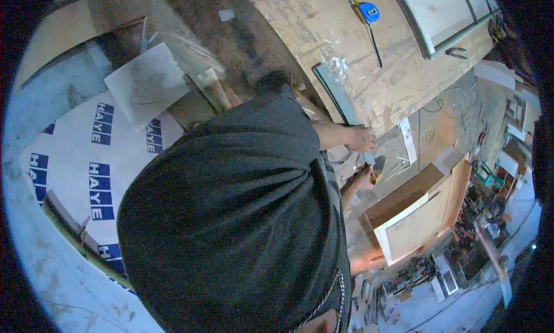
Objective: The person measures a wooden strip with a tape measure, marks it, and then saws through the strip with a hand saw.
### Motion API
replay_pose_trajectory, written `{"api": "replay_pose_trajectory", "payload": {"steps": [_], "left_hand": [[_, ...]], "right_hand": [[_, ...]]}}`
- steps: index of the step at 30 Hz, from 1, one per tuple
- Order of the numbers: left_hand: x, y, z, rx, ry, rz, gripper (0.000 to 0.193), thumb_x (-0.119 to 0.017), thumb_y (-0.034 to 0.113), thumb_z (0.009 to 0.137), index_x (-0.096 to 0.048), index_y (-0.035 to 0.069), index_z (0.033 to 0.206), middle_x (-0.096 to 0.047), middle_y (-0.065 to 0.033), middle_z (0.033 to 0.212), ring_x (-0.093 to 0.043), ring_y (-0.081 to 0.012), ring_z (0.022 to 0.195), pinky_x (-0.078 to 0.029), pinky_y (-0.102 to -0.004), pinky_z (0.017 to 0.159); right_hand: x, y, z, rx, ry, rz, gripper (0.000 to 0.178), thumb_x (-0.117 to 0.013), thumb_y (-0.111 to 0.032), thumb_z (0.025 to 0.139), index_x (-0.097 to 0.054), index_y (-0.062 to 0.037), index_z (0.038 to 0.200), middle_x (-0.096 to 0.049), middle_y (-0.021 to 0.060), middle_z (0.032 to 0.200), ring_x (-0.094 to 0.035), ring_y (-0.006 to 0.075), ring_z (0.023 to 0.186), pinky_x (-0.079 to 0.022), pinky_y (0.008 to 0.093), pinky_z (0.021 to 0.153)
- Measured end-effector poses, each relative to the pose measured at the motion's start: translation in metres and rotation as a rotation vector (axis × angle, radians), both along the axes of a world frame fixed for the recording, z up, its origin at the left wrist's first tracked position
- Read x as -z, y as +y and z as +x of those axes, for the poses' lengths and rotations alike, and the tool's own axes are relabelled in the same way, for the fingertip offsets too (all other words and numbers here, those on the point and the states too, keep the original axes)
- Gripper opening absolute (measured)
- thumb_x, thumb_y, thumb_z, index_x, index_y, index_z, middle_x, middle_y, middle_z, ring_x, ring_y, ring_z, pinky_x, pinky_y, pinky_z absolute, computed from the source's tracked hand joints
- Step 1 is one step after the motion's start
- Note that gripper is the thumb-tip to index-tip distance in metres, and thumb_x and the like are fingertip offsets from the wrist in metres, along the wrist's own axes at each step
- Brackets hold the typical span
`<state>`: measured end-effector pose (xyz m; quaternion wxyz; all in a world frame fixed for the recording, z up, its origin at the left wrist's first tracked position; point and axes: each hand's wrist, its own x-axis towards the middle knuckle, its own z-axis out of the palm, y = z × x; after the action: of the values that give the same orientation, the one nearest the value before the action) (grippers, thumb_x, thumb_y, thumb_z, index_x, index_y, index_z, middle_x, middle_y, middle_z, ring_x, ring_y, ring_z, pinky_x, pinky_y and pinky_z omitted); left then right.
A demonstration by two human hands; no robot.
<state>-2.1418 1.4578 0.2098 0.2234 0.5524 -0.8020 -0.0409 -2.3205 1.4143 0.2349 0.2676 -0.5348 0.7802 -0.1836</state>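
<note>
My left hand (360,138) lies over the near end of a long grey-green strip (337,97), fingers curled down onto it. That strip runs along the edge of a wooden tabletop (323,21), and its end sticks out beyond my hand. Just below, my right hand (365,178) is closed around a small yellow-orange and dark tool (375,176), close to the end of the strip. The tool is too small to name, and its working part is hard to make out. My dark shirt covers the middle of the view.
On the tabletop lie a blue tape measure (368,12) and a framed panel (447,15). A large wooden box (418,217) stands at the lower right, near a green stool (488,176) and scattered tools. White printed sheeting (75,154) and a pale board (147,82) are at the left.
</note>
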Motion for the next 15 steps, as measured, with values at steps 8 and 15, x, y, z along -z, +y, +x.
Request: {"api": "replay_pose_trajectory", "payload": {"steps": [8,15], "left_hand": [[-0.0058,0.0056,0.0027,-0.015,-0.038,-0.018,0.025,-0.058,0.023,0.074,-0.053,0.012,0.095,-0.051,-0.0017,0.096,-0.053,-0.0187,0.098,-0.043,-0.0399,0.082],[-0.0082,0.0093,0.0034,-0.044,-0.039,-0.066,0.032,-0.061,0.025,0.072,-0.053,0.011,0.100,-0.052,-0.0005,0.101,-0.051,-0.0182,0.102,-0.042,-0.0413,0.083]], "right_hand": [[0.0011,-0.0008,-0.0006,-0.032,0.031,0.016,0.043,-0.065,-0.030,0.083,-0.056,0.0085,0.101,-0.063,0.0176,0.091,-0.061,0.0231,0.075,-0.050,0.0356,0.067],[0.0041,-0.0036,-0.0046,-0.053,0.052,0.031,0.042,-0.065,-0.029,0.083,-0.056,0.0080,0.100,-0.063,0.0168,0.089,-0.061,0.0223,0.074,-0.050,0.0351,0.067]]}}
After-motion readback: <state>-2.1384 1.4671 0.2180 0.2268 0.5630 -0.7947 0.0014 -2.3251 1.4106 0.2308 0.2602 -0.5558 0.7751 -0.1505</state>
